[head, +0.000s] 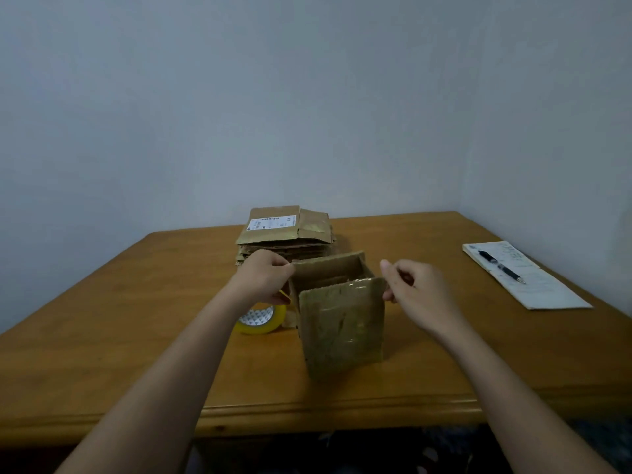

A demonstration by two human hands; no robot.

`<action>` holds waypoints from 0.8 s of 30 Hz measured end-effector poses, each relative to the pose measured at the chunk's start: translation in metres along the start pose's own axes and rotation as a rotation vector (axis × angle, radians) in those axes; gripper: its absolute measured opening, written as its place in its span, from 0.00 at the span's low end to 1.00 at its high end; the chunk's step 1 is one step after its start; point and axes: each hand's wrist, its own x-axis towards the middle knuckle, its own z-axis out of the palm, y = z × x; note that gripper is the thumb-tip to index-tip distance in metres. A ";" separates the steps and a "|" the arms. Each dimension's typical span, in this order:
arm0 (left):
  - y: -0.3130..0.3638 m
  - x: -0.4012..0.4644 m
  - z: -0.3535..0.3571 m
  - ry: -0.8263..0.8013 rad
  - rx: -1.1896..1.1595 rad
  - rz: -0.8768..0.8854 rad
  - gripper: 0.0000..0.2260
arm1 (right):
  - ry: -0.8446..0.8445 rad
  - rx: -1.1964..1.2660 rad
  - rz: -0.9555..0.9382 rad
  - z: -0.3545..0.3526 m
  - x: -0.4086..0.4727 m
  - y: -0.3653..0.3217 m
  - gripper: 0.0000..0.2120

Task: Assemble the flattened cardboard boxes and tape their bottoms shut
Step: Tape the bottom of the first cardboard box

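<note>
A small brown cardboard box (342,323) stands opened up on the wooden table (102,330), its near face glossy with old tape. My left hand (265,277) pinches its upper left corner. My right hand (410,289) pinches the upper right edge between thumb and fingers. A roll of yellow tape (261,319) lies flat just left of the box, under my left hand. Behind the box is a stack of flattened cardboard boxes (285,236), the top one bearing a white label.
A white paper pad (533,285) with a black pen (501,266) on it lies at the table's right side. Walls close off the back and right of the table. The front edge of the table runs below the box.
</note>
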 end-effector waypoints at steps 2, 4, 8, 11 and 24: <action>-0.007 -0.007 0.004 0.036 -0.052 0.006 0.14 | -0.034 0.030 -0.010 0.002 -0.007 0.004 0.20; -0.013 -0.016 0.011 0.104 -0.193 0.065 0.17 | -0.037 0.107 -0.047 0.005 -0.011 0.010 0.18; -0.036 -0.027 0.029 0.122 -0.288 0.286 0.18 | -0.160 0.279 -0.018 0.015 -0.016 0.026 0.18; -0.050 -0.023 0.037 0.047 -0.186 0.342 0.22 | -0.164 0.344 -0.012 0.022 -0.017 0.031 0.16; -0.061 -0.012 0.043 0.078 -0.296 0.375 0.11 | -0.100 0.320 -0.030 0.026 -0.004 0.032 0.19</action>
